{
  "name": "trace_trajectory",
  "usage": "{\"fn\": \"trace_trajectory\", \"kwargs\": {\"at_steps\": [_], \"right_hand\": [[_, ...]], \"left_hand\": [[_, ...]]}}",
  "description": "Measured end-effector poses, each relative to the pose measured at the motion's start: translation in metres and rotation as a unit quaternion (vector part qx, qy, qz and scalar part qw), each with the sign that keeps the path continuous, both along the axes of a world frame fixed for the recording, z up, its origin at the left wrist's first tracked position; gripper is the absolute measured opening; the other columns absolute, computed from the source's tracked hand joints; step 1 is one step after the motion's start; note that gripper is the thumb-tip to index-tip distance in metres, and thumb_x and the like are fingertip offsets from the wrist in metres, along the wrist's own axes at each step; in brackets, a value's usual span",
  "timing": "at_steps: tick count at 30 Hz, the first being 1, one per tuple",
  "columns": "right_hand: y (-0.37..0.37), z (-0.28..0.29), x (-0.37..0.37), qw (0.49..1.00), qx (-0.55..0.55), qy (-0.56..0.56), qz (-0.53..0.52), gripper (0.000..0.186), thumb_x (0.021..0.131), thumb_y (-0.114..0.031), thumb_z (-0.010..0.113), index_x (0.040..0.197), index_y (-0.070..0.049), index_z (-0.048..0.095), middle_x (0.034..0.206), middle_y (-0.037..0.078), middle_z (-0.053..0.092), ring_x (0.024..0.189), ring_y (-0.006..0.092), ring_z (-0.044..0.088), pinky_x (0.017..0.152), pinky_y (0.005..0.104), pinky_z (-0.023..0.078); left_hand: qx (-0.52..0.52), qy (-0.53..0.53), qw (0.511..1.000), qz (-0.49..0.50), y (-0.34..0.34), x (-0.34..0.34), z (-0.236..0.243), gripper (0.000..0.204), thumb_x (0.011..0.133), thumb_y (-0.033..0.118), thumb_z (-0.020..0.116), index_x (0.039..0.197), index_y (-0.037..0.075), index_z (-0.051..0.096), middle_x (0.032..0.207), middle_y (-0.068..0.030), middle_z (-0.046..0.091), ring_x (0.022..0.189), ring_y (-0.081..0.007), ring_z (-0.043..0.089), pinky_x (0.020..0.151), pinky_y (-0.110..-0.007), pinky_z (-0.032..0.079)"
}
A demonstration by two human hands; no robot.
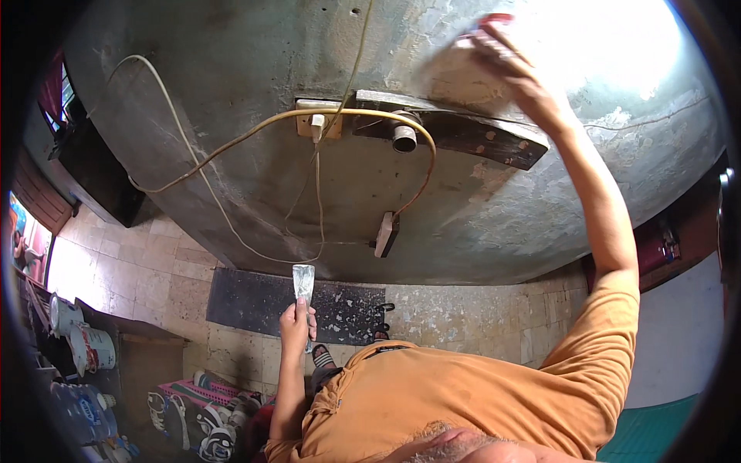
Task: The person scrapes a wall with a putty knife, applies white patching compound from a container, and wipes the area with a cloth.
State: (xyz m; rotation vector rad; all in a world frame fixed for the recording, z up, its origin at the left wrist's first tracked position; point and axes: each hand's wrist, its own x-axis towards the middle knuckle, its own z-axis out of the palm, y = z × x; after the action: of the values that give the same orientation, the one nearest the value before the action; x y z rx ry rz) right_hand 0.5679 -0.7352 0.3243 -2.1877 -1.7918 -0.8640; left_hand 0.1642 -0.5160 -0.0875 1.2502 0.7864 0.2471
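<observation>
My left hand is closed round the handle of a putty knife. Its wide blade points up and bears whitish smears; behind it lies the floor. High up at the patchy grey wall, my right hand is raised and smeared by motion. Its fingers are closed round something with a red part; the blur hides its kind. Below that hand a dark wooden board is fixed to the wall, with a short pipe sticking out of it.
A white plug sits in a wall socket, and loose cables loop across the wall to a power strip. A dark mat with white flakes covers tiles. Buckets and sandals stand at the lower left.
</observation>
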Motion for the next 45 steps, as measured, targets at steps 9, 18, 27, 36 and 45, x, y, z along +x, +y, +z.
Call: {"fn": "trace_trajectory", "kwargs": {"at_steps": [9, 18, 27, 36, 45], "right_hand": [[-0.041, 0.021, 0.006, 0.961, -0.226, -0.159, -0.012, 0.051, 0.091, -0.004, 0.051, 0.138, -0.019, 0.063, 0.156, 0.001, 0.045, 0.148, 0.0227, 0.036, 0.124, 0.0413, 0.03], [0.017, -0.008, -0.005, 0.951, -0.189, -0.245, 0.027, 0.049, 0.095, -0.01, 0.05, 0.142, -0.019, 0.058, 0.159, 0.0, 0.041, 0.15, 0.021, 0.031, 0.127, 0.0391, 0.025], [-0.076, 0.042, 0.022, 0.994, -0.065, -0.093, -0.001, 0.044, 0.103, -0.026, 0.053, 0.147, -0.017, 0.054, 0.159, 0.001, 0.042, 0.144, 0.0204, 0.041, 0.123, 0.0356, 0.03], [-0.037, 0.009, 0.016, 0.92, -0.268, -0.277, 0.066, 0.049, 0.094, -0.013, 0.047, 0.142, -0.021, 0.059, 0.155, 0.002, 0.047, 0.15, 0.0217, 0.033, 0.126, 0.0403, 0.026], [0.022, -0.011, -0.004, 0.952, -0.175, -0.24, 0.074, 0.051, 0.094, -0.01, 0.049, 0.144, -0.021, 0.057, 0.159, 0.004, 0.041, 0.149, 0.0222, 0.035, 0.126, 0.0414, 0.026]], "left_hand": [[0.005, -0.01, 1.0, -0.013, -0.004, 0.006, 0.008, 0.046, 0.108, 0.041, 0.047, 0.088, 0.001, 0.059, 0.061, -0.0033, 0.054, 0.042, -0.0103, 0.05, 0.038, -0.027, 0.039], [0.027, -0.016, 0.998, -0.047, -0.007, 0.033, 0.03, 0.045, 0.108, 0.042, 0.047, 0.089, 0.003, 0.059, 0.061, -0.0024, 0.053, 0.044, -0.0103, 0.049, 0.039, -0.027, 0.04], [0.003, -0.016, 0.998, -0.055, -0.016, 0.035, 0.02, 0.044, 0.108, 0.04, 0.047, 0.089, 0.002, 0.059, 0.062, -0.002, 0.054, 0.045, -0.0091, 0.05, 0.04, -0.026, 0.04], [0.01, -0.03, 0.999, -0.031, -0.018, 0.023, 0.021, 0.045, 0.108, 0.041, 0.047, 0.09, 0.002, 0.059, 0.062, -0.002, 0.054, 0.044, -0.0091, 0.049, 0.039, -0.026, 0.04], [0.012, -0.01, 1.0, -0.024, -0.018, 0.027, 0.026, 0.044, 0.108, 0.039, 0.047, 0.088, 0.002, 0.059, 0.061, -0.0018, 0.053, 0.043, -0.0098, 0.049, 0.039, -0.026, 0.039]]}}
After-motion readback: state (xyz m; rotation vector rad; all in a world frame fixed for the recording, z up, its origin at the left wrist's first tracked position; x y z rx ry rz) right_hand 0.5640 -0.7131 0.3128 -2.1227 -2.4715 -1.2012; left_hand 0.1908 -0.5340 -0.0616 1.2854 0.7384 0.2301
